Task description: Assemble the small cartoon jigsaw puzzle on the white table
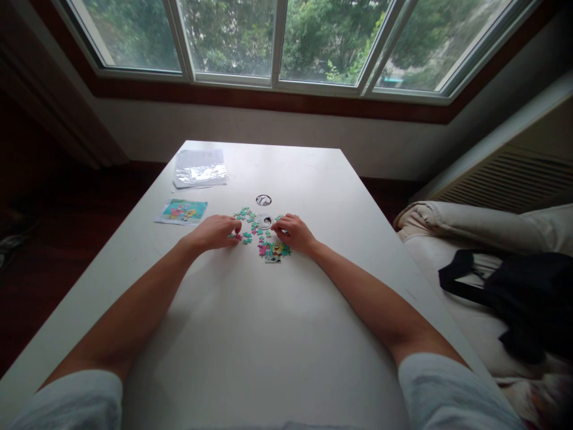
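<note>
A partly joined jigsaw puzzle (272,252) with a yellow cartoon figure and pink and green parts lies on the white table in front of me. Loose puzzle pieces (245,214), mostly green, are scattered just beyond it. My left hand (217,231) is at the left of the pieces, its bent fingers closed at a pink puzzle piece (237,237). On the other side, my right hand (294,233) rests by the puzzle's upper right edge. Its fingers are curled together, and whatever may be between them is too small to make out.
A printed picture sheet (184,211) with the cartoon scene lies left of the pieces. Behind it are papers in a clear plastic sleeve (200,168). Two round markings (264,200) show near the pieces. To the right stands a pale sofa (430,239) with a dark bag (528,292).
</note>
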`<action>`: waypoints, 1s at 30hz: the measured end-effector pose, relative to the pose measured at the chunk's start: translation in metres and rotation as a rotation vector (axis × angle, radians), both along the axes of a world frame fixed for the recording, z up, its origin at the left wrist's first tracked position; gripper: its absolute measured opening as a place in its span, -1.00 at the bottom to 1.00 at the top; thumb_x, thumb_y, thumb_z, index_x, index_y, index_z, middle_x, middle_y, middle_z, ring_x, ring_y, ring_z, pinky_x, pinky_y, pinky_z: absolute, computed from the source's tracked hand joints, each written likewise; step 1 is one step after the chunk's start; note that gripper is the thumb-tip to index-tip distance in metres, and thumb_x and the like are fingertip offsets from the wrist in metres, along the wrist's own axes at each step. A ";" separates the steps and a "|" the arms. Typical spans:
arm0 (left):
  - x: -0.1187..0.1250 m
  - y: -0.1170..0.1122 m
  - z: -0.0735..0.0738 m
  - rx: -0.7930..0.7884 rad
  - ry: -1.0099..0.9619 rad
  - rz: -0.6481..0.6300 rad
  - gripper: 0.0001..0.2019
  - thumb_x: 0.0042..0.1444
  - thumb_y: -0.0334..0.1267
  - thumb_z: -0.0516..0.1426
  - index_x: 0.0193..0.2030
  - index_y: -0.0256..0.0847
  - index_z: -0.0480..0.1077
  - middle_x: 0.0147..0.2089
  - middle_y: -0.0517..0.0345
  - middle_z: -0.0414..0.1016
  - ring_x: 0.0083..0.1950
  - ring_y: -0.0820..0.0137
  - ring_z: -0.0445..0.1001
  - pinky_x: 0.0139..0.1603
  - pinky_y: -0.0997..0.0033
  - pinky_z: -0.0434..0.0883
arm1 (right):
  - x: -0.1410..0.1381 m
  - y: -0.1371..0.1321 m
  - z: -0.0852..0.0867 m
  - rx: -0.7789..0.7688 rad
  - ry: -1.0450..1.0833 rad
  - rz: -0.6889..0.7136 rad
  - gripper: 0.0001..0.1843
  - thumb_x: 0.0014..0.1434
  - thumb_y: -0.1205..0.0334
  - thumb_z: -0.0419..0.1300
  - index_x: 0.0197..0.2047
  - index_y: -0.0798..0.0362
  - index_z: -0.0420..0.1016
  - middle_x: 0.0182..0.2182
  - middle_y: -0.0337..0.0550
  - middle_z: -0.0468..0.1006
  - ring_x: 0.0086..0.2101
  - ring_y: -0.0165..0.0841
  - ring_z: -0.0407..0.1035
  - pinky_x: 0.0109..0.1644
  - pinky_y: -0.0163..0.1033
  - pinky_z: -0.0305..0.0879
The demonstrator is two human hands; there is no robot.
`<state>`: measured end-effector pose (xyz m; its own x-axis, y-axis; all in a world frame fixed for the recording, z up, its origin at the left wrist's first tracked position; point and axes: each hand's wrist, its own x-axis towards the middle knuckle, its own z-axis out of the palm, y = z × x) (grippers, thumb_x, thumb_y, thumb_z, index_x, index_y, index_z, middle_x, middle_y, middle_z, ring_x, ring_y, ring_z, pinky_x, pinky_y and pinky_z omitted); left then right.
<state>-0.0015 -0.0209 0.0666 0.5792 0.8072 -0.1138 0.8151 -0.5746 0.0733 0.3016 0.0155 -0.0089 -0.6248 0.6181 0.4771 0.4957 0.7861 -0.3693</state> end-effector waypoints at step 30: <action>0.010 -0.004 -0.006 -0.135 -0.193 0.005 -0.95 0.00 -0.26 0.12 -0.36 -0.13 0.33 -0.36 0.17 0.47 -0.35 0.33 0.35 -0.36 0.35 0.13 | 0.000 -0.001 0.000 -0.007 0.001 0.008 -0.80 0.21 0.43 0.21 -0.19 -0.03 0.61 -0.31 -0.15 0.62 -0.24 -0.25 0.35 -0.06 -0.16 0.24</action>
<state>0.0082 -0.0252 0.0602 0.5969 0.7950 -0.1081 0.7812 -0.5453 0.3039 0.3017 0.0149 -0.0090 -0.6289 0.6166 0.4736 0.4890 0.7873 -0.3755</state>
